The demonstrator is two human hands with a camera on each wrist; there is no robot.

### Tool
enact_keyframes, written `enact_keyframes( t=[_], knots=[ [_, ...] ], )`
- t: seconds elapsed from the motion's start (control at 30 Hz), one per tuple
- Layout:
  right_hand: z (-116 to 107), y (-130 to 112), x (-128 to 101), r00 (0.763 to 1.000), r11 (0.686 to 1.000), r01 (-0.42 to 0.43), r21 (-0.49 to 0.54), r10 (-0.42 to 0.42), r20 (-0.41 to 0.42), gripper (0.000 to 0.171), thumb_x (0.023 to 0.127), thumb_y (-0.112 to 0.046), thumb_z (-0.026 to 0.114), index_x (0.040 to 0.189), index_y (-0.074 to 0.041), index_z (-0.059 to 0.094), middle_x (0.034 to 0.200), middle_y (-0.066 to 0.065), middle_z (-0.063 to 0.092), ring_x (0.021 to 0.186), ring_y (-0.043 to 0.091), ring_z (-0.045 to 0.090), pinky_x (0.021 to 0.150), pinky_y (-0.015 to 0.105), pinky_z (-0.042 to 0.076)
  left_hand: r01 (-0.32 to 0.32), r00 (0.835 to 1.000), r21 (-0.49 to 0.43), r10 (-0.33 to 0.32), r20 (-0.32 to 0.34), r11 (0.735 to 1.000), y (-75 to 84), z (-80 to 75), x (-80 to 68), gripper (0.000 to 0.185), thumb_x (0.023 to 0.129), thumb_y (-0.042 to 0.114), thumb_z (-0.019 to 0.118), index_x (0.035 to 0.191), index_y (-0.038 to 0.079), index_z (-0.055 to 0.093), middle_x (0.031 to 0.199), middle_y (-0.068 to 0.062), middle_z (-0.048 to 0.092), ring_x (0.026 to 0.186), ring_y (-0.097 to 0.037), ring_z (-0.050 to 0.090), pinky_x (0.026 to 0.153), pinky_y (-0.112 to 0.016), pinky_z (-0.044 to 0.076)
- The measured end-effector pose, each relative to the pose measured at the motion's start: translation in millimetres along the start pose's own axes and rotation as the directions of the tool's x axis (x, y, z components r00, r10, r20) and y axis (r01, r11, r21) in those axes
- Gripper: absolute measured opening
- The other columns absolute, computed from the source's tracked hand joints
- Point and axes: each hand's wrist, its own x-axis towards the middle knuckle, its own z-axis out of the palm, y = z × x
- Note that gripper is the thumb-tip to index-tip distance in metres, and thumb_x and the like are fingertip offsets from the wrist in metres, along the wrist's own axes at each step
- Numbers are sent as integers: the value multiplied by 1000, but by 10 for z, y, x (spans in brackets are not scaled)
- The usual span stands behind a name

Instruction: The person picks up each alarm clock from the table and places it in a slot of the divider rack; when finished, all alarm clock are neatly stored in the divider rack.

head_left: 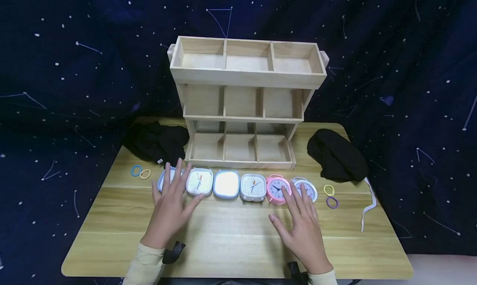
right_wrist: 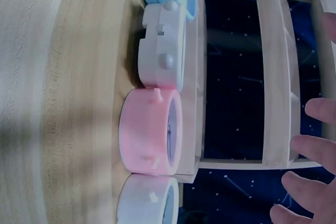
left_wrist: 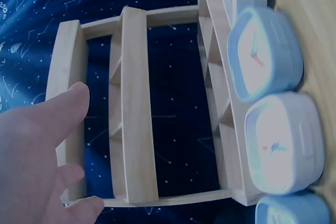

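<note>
- Six clocks stand in a row on the table (head_left: 223, 247), just in front of the wooden shelf (head_left: 246, 78): from the left, a blue clock (head_left: 162, 181), a white square clock (head_left: 199, 181), a light-blue clock (head_left: 226, 184), another white square clock (head_left: 253, 190), a pink clock (head_left: 273, 199) and a white round clock (head_left: 313, 190).
- The fingers of the left hand (head_left: 167, 212) are spread apart over the blue clock, which is partly hidden; nothing is gripped.
- The fingers of the right hand (head_left: 301, 233) are likewise held apart, in front of the pink and white round clocks; nothing is clamped.
- The lining-up of the clocks is judged to be done, as an even row is formed; no clock is seen in the shelf's compartments. What is left cannot be told.
- Numerals are printed on the pink dial, but are too small to be read surely. The light-blue dial is washed out by glare.
- A small pale label (head_left: 160, 161) is seen on the left black cloth (head_left: 156, 142); its writing cannot be made out. No brand can be read.
</note>
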Motion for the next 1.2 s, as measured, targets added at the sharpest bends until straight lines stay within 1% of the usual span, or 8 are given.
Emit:
enact_keyframes(
  t=[0.2, 0.37, 0.6, 0.73, 0.87, 1.0, 1.07, 1.2],
  knots=[
    [41, 63, 2, 1000, 1000, -16, 3, 16, 0, 84, 89, -38, 84, 163, -19, 47, 171, 14, 41, 161, 48, 28, 134, 64, 21, -4, 1000, -57, 5, 4, 998, -129, -51, 359, 102, 95, 39, 82, 173, 20, 19, 182, -11, 8, 168, -42, 2, 123, -87, 2],
    [72, 132, 16, 998, 998, -62, -3, 62, 0, 85, 88, -33, 88, 161, -14, 48, 169, 19, 42, 160, 50, 27, 125, 75, 28, -17, 1000, -128, 18, 10, 992, -237, -109, 818, 108, 97, 35, 80, 174, 19, 6, 182, -10, 1, 168, -39, 3, 128, -81, 8],
    [132, 233, 37, 991, 991, -132, 11, 132, -19, 86, 83, -19, 92, 157, -6, 51, 165, 28, 43, 153, 59, 33, 122, 78, 29, -55, 995, -218, 36, -89, 974, -441, -102, 1524, 116, 92, 22, 87, 174, 17, 3, 182, -10, 2, 166, -42, 16, 132, -65, 26],
    [159, 298, 47, 986, 986, -163, 17, 163, -25, 84, 82, -17, 92, 155, -2, 52, 163, 31, 44, 152, 59, 35, 120, 79, 31, -74, 991, -244, 45, -125, 967, -560, -92, 1828, 119, 91, 15, 87, 173, 16, 2, 182, -11, 2, 167, -38, 14, 134, -58, 25],
    [169, 368, 62, 982, 982, -187, 21, 188, -31, 85, 82, -15, 92, 155, -1, 51, 164, 30, 43, 153, 57, 34, 120, 80, 31, -51, 992, -295, 13, -129, 954, -661, -56, 2062, 124, 89, 13, 88, 173, 20, -2, 182, -7, 2, 167, -35, 12, 136, -56, 21],
    [178, 462, 84, 979, 979, -201, 29, 202, -34, 85, 83, -15, 92, 155, -1, 51, 164, 31, 43, 154, 59, 33, 119, 82, 30, -13, 991, -362, -36, -128, 932, -729, 3, 2219, 130, 85, 13, 91, 173, 28, -3, 182, -4, 6, 168, -33, 14, 138, -54, 18],
    [185, 528, 97, 979, 979, -201, 31, 202, -38, 85, 82, -15, 92, 155, 0, 51, 164, 31, 42, 153, 61, 33, 117, 83, 31, -9, 990, -406, -48, -130, 914, -747, 33, 2271, 131, 84, 10, 92, 173, 30, -2, 182, -2, 8, 168, -31, 16, 137, -52, 20],
    [188, 688, 134, 977, 977, -210, 22, 211, -33, 86, 82, -17, 93, 156, -1, 50, 166, 30, 40, 151, 63, 33, 113, 88, 32, -37, 991, -494, -31, -129, 869, -762, 93, 2355, 127, 84, 6, 91, 173, 32, 5, 181, 0, 14, 167, -26, 21, 136, -47, 27]
  ],
)
